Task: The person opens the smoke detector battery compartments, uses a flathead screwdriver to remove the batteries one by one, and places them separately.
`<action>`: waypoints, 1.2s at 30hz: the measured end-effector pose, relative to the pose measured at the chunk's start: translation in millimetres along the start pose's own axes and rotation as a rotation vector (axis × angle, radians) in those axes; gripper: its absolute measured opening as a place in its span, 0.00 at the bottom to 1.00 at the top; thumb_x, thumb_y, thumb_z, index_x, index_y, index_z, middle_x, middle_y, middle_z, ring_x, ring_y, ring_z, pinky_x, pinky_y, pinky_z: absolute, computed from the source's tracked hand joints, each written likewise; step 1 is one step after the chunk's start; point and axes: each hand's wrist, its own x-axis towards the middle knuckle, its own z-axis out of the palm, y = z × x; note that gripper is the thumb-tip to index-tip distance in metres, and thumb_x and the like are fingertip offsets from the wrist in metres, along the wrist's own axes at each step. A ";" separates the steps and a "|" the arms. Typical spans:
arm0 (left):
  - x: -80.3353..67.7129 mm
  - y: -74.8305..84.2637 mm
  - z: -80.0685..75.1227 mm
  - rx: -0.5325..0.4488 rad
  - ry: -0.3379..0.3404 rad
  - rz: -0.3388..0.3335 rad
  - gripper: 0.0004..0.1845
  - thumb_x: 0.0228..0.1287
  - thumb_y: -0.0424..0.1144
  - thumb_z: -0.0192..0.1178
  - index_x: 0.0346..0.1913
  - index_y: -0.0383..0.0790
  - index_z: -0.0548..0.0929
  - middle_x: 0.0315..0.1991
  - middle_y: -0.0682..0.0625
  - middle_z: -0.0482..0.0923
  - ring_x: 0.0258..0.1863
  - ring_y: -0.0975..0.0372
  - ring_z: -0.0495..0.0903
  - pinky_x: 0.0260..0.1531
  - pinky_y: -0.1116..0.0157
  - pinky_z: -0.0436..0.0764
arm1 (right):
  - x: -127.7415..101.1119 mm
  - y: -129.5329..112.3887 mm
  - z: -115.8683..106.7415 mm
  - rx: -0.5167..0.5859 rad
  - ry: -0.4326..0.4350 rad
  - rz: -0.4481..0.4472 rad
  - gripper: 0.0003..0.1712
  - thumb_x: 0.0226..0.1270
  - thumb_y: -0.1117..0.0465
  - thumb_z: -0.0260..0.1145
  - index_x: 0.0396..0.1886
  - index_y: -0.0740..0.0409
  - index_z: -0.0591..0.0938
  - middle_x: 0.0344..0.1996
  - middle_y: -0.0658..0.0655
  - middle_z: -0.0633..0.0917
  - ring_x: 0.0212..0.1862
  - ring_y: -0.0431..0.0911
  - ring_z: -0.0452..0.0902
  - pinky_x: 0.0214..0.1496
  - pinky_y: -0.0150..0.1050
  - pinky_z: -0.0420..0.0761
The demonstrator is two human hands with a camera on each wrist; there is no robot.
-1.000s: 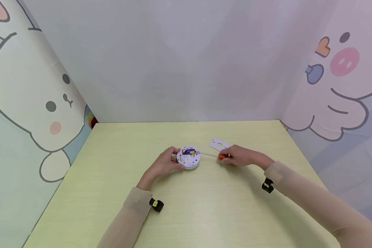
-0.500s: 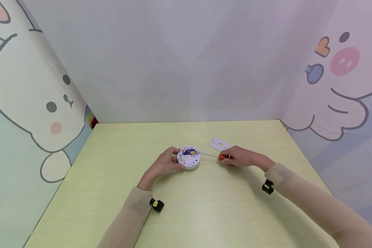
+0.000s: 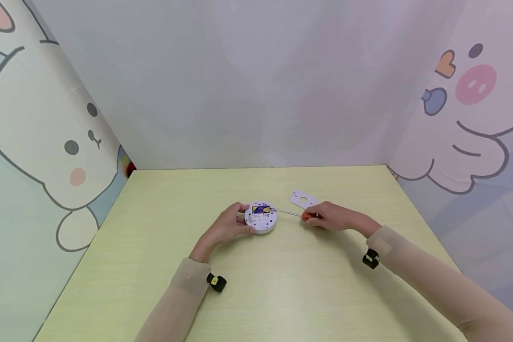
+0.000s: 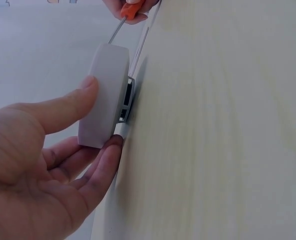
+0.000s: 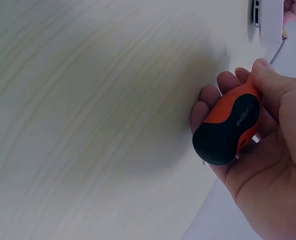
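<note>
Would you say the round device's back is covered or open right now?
Open: the device shows bare yellow-and-blue insides, and a white plate lies apart.

Both forearms reach forward in pale beige sleeves, each wrist wearing a small black strap-on unit. The left hand (image 3: 226, 227) lies low with its palm turned toward the right, thumb stretched over the top and fingers (image 4: 95, 167) curled underneath in a gripping hold. The right hand (image 3: 331, 216) comes in from the right side, wrist bent a little inward, its fingers (image 5: 223, 87) and thumb wrapped round what it holds, knuckles facing up. The two hands are near each other but apart.
</note>
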 end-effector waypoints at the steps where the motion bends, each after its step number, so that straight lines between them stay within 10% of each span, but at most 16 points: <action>1: 0.0 0.1 0.0 0.001 0.001 -0.001 0.39 0.62 0.35 0.79 0.73 0.39 0.72 0.58 0.46 0.81 0.52 0.58 0.84 0.55 0.59 0.85 | -0.3 -0.1 -0.1 0.002 0.001 -0.002 0.10 0.82 0.57 0.65 0.54 0.56 0.85 0.28 0.45 0.75 0.32 0.39 0.68 0.38 0.35 0.68; 36: -0.9 -0.4 -1.6 -0.026 -0.008 0.003 0.39 0.61 0.35 0.79 0.73 0.40 0.73 0.57 0.47 0.81 0.51 0.58 0.84 0.53 0.59 0.85 | -10.9 6.5 0.5 0.019 0.021 0.016 0.10 0.81 0.56 0.66 0.54 0.53 0.85 0.30 0.45 0.77 0.32 0.39 0.69 0.36 0.34 0.70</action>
